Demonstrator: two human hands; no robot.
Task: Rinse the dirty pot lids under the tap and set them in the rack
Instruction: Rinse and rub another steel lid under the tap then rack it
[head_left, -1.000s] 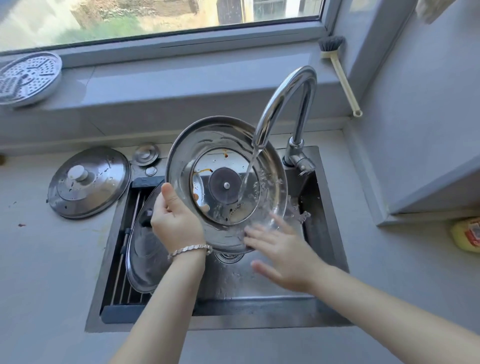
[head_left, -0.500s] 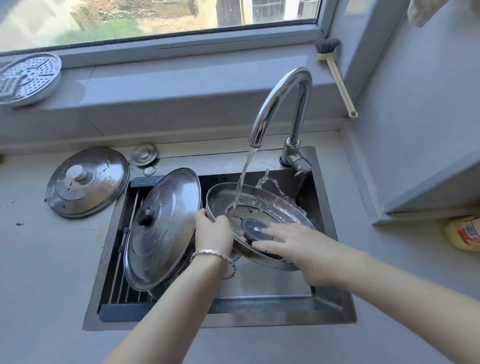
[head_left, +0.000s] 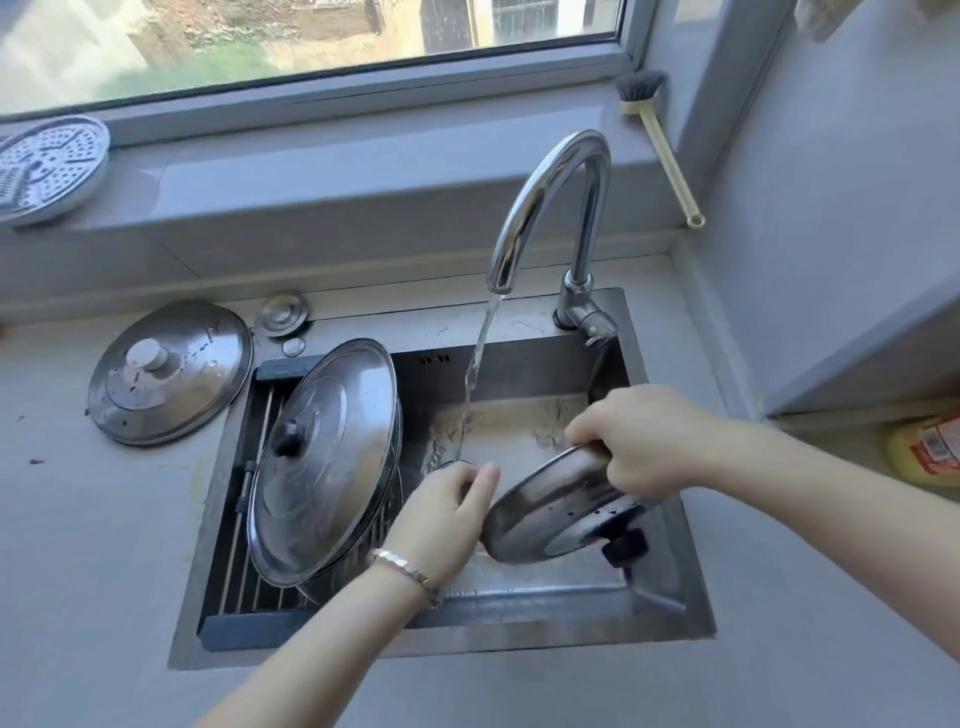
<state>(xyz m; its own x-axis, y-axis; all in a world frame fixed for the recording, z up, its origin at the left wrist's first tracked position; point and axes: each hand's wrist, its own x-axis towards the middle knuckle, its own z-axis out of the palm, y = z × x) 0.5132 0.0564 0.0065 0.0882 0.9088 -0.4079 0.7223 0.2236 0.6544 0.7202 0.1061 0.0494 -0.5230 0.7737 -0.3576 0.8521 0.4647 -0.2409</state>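
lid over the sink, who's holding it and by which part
Both hands hold the pot lid by its rim: the right hand grips the upper edge, the left hand the left edge.

Left hand (head_left: 447, 512), right hand (head_left: 644, 441) both curled, gripping.

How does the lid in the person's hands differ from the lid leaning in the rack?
The held lid is gripped at its rim by the left hand and right hand, tilted over the sink; the rack lid leans untouched on the rack at the sink's left. The held lid looks smaller than the rack lid. Both are round, shiny steel, and neither is under the running water.
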